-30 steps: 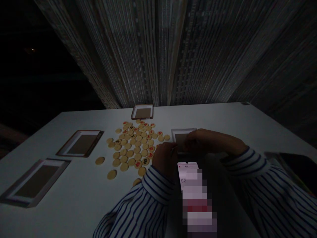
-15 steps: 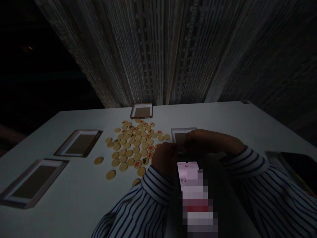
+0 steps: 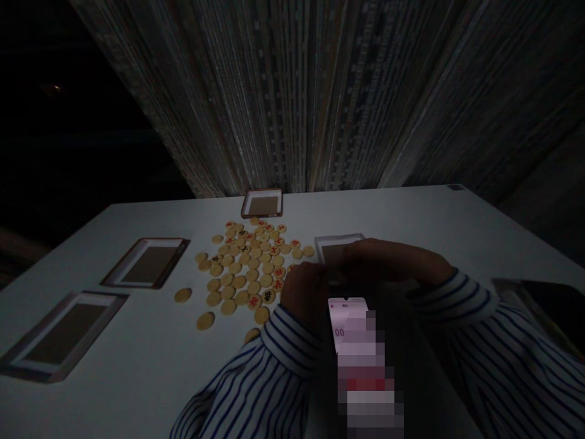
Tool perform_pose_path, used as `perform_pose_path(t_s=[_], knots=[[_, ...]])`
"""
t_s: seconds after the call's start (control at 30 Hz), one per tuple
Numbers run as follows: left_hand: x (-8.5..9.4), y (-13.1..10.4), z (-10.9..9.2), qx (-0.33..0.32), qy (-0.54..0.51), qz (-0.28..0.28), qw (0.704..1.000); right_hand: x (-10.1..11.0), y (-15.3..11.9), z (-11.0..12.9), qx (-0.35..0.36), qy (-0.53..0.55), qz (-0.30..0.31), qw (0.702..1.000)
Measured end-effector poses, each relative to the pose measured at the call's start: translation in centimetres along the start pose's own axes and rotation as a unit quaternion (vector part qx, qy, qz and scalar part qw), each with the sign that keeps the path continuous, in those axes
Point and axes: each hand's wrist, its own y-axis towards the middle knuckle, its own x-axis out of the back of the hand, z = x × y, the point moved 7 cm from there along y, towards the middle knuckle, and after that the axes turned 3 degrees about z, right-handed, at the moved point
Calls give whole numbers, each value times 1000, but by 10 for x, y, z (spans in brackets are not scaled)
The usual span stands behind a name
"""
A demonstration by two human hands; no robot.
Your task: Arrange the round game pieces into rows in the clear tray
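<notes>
I am holding my left hand (image 3: 304,291) and right hand (image 3: 381,259) curled inward, just beyond a lit, pinkish rectangular phone (image 3: 340,311); I cannot tell if they are gripping anything. Both are staying in the same pose as one second ago. Round, pale-yellow pieces (image 3: 253,263) are lying just left of my left hand. Beyond my right hand, partly covered, a shallow, white-rimmed box (image 3: 339,238) is lying. White tabletop (image 3: 411,213) is stretching from there to its far edge.
</notes>
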Motion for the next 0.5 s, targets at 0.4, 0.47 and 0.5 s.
perform_pose_path(t_s=[0.4, 0.47, 0.5], knots=[[1, -1, 0, -2, 14, -4, 1000, 3, -2, 5, 25, 28, -8, 999], [1, -2, -1, -6, 14, -2, 1000, 5, -4, 8, 28, 15, -8, 999], [1, -2, -2, -7, 14, -1, 1000, 7, -5, 10, 33, 14, -7, 999]])
